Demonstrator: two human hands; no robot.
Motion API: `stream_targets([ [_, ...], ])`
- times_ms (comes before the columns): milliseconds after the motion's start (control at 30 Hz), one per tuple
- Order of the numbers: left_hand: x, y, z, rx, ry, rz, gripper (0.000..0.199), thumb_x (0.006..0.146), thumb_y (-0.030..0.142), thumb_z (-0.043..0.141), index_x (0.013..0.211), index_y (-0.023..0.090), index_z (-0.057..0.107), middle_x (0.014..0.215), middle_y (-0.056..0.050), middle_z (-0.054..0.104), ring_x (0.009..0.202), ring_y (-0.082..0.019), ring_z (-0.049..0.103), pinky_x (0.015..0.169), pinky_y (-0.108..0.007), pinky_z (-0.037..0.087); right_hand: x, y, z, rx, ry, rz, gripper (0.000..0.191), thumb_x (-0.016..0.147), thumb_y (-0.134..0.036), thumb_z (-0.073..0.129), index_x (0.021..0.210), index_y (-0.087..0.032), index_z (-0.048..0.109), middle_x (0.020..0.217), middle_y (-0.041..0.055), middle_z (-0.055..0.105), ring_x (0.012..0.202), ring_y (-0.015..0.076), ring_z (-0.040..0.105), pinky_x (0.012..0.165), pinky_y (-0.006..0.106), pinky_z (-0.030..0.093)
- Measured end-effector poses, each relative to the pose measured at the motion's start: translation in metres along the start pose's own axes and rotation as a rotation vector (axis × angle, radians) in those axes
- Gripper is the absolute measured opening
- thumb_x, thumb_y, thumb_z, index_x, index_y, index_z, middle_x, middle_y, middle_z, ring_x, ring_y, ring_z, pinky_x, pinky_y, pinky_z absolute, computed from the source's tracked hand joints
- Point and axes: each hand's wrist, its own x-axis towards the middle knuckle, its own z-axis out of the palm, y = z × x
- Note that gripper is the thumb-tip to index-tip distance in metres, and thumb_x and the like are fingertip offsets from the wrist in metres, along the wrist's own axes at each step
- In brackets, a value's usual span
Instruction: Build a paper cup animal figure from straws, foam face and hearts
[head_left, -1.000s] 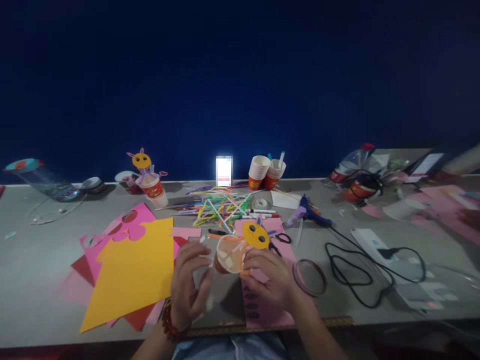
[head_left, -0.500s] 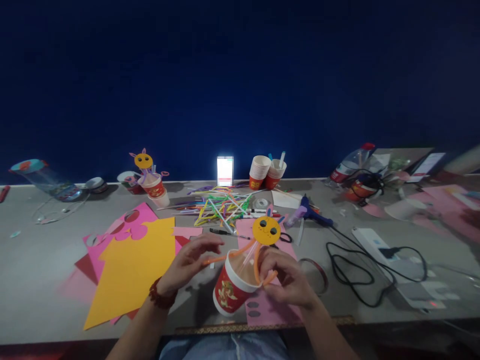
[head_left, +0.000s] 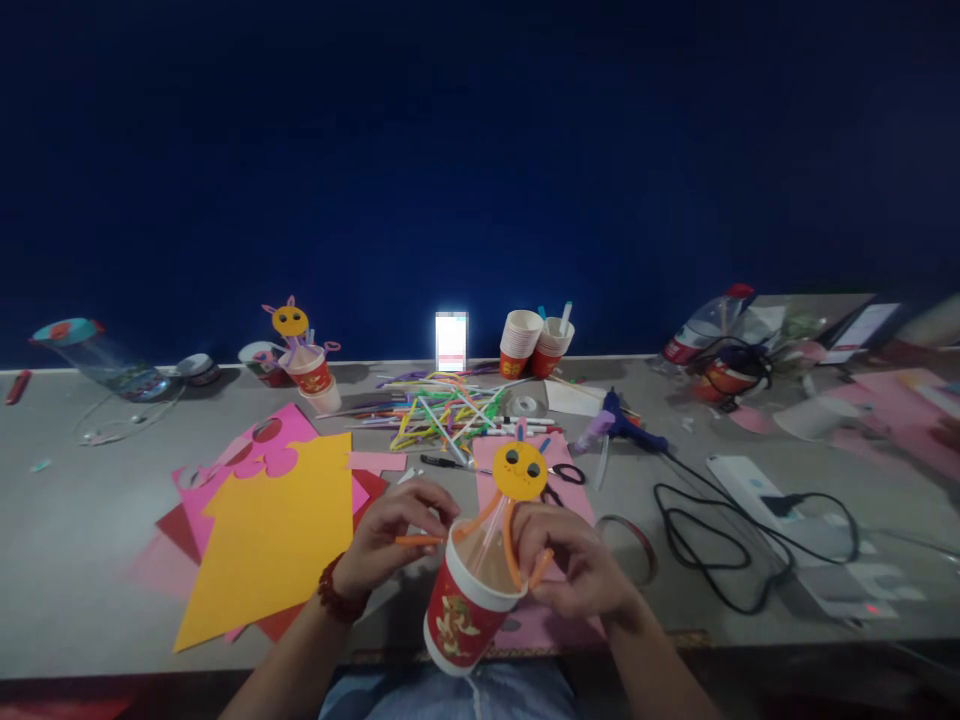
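Cup point(head_left: 460, 612) lower, between both grips point(head_left: 405, 525) point(head_left: 574, 562)

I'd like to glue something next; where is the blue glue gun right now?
In the head view, right of centre, the blue glue gun lies between the white paper on its left and the white power strip on its right.

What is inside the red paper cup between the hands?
Thin pale straws go down into the red paper cup from the yellow rabbit face; orange straws bend over its rim. The front wall hides its bottom.
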Motion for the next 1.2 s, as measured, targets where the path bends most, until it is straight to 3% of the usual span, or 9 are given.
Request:
stream_targets([
  [133, -0.002, -0.002, 0.0, -0.088, -0.02, -0.017, 0.027, 0.087, 0.046, 0.066, 0.084, 0.02, 0.068, 0.101, -0.015, 0.072, 0.092, -0.026, 0.071, 0.076, -0.041, 0.058, 0.003, -0.002, 0.0, 0.037, -0.022, -0.015, 0.027, 0.088, -0.042, 0.066, 0.072, -0.021, 0.058, 0.07, 0.0022, 0.061, 0.065, 0.0157, 0.061, 0.063, 0.028, 0.052],
  [367, 0.002, 0.003, -0.007, -0.107, -0.208, -0.069, 0.035, 0.087, 0.056, 0.062, 0.087, 0.022, 0.066, 0.098, -0.014, 0.073, 0.09, -0.026, 0.07, 0.078, -0.042, 0.056, 0.009, -0.01, -0.007, 0.029, -0.082, -0.035, 0.016, 0.087, -0.031, 0.066, 0.075, -0.021, 0.061, 0.072, 0.0031, 0.064, 0.069, 0.0159, 0.063, 0.066, 0.028, 0.053],
  [533, 0.003, 0.006, -0.003, -0.154, -0.163, -0.087, 0.037, 0.085, 0.057, 0.065, 0.094, 0.022, 0.064, 0.094, -0.013, 0.072, 0.086, -0.025, 0.07, 0.073, -0.04, 0.056, 0.014, -0.018, -0.007, -0.01, -0.082, -0.051, 0.016, 0.088, -0.028, 0.064, 0.074, -0.022, 0.059, 0.07, 0.0028, 0.065, 0.067, 0.0159, 0.064, 0.065, 0.028, 0.054],
  [733, 0.002, 0.011, -0.003, -0.024, -0.207, -0.015, 0.019, 0.095, 0.04, 0.058, 0.104, 0.026, 0.067, 0.102, -0.011, 0.071, 0.095, -0.025, 0.069, 0.084, -0.042, 0.054, 0.013, -0.02, -0.007, -0.066, -0.096, -0.046, 0.018, 0.09, -0.028, 0.062, 0.073, -0.022, 0.058, 0.07, 0.0036, 0.065, 0.068, 0.0151, 0.063, 0.065, 0.027, 0.054],
  [967, 0.003, 0.011, -0.004, -0.033, -0.232, 0.057, 0.03, 0.093, 0.022, 0.06, 0.123, 0.024, 0.065, 0.112, -0.013, 0.068, 0.105, -0.026, 0.064, 0.091, -0.042, 0.052, 0.008, -0.015, -0.009, -0.086, -0.081, -0.083, 0.015, 0.089, -0.029, 0.063, 0.077, -0.021, 0.058, 0.072, 0.0045, 0.066, 0.071, 0.0163, 0.064, 0.07, 0.029, 0.053],
  [1100, -0.001, 0.008, 0.0, -0.061, -0.191, -0.02, 0.029, 0.094, 0.018, 0.058, 0.12, 0.027, 0.067, 0.118, -0.012, 0.064, 0.114, -0.028, 0.059, 0.096, -0.044, 0.05, 0.006, -0.017, -0.01, -0.178, -0.103, -0.088, 0.008, 0.086, -0.023, 0.064, 0.08, -0.022, 0.06, 0.074, 0.0034, 0.067, 0.072, 0.0163, 0.065, 0.071, 0.029, 0.051],
  [1200, -0.005, 0.001, 0.01, -0.139, -0.028, -0.168, 0.028, 0.092, 0.021, 0.061, 0.119, 0.027, 0.066, 0.121, -0.011, 0.064, 0.115, -0.028, 0.06, 0.097, -0.044, 0.05, 0.005, -0.018, -0.008, -0.314, -0.113, -0.106, 0.009, 0.081, -0.015, 0.063, 0.083, -0.023, 0.059, 0.075, 0.0019, 0.069, 0.072, 0.0161, 0.065, 0.07, 0.029, 0.049],
])
